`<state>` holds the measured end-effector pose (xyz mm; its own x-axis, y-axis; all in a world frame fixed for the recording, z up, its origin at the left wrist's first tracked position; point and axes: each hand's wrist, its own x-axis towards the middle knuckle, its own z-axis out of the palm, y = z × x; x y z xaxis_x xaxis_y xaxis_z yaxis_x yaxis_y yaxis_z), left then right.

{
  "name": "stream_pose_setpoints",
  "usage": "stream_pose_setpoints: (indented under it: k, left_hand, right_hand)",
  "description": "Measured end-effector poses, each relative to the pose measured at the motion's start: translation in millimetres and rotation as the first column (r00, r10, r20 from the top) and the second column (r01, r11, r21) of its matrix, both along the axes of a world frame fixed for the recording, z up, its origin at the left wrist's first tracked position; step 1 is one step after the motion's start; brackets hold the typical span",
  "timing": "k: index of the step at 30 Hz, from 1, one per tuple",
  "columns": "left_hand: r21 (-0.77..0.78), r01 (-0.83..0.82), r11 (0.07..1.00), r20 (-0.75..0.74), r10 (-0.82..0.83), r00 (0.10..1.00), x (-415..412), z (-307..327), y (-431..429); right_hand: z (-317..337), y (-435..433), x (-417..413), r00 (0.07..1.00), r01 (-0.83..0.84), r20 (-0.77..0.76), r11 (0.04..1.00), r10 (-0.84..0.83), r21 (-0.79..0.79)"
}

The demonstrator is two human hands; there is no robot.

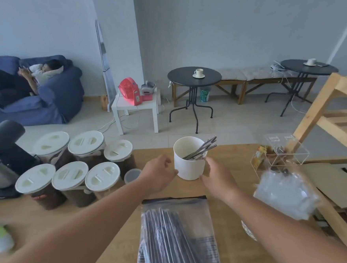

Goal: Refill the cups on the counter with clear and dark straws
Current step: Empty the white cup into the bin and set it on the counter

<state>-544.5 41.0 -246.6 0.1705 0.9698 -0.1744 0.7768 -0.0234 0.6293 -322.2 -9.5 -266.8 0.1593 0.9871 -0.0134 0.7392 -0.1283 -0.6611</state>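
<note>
Two hands flank the white cup [189,161], which stands upright toward the far edge of the counter [233,153], roughly midway along it. The left hand [158,174] sits just beside the cup's left wall, fingers loosely curled and holding nothing that I can see, the thumb tip at or barely touching the wall. The right hand [214,175] lies against the lower right wall; its fingers run out of sight behind the cup, so I cannot tell whether it grips or merely steadies. A few dark straws [202,148] lean out over the cup's right rim, leaving it far from full. The bag of dark straws [175,234] lies flat at the near edge, between the forearms, and a bag of clear straws [283,193] rests toward the right edge. Lidded jars [69,177] crowd the left side. The cup looks light, rigid and smooth-walled, and with the straws leaning one way it would likely tip easily, so a hold low on both walls seems safest. The straws are probably thin, light and slick against one another; pinching a bunch near its middle should keep them from fanning apart. The bag film looks soft and slippery.
</note>
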Motion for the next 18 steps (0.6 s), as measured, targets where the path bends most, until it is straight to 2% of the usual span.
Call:
stream_pose_setpoints:
  k: [3, 7, 11, 15, 18]
  left_hand:
    - [0.067, 0.020, 0.998, 0.048, -0.023, 0.999, 14.1, -5.8, 22.2]
    - [0.110, 0.053, 0.993, 0.106, -0.065, 0.992, 30.0, -17.1, 46.6]
    - [-0.028, 0.047, 0.998, 0.291, -0.037, 0.956, 36.8, -31.4, 66.2]
    - [-0.111, 0.068, 0.992, 0.351, -0.025, 0.936, 37.8, -51.5, 75.3]
    - [-0.096, 0.043, 0.994, 0.370, -0.005, 0.929, 38.8, -59.9, 73.0]
  right_hand:
    - [-10.4, 20.9, -3.1, 0.999, 0.039, -0.028, 0.999, -0.040, -0.020]
    - [-29.8, 36.6, -2.5, 0.995, 0.074, -0.068, 0.997, -0.071, 0.035]
    - [-40.9, 45.3, 0.9, 0.982, 0.114, -0.161, 0.988, -0.096, 0.107]
    - [-47.6, 49.0, -1.8, 0.965, 0.150, -0.236, 0.980, -0.116, 0.133]
    - [-49.0, 47.2, -3.5, 0.958, 0.187, -0.247, 0.969, -0.144, 0.163]
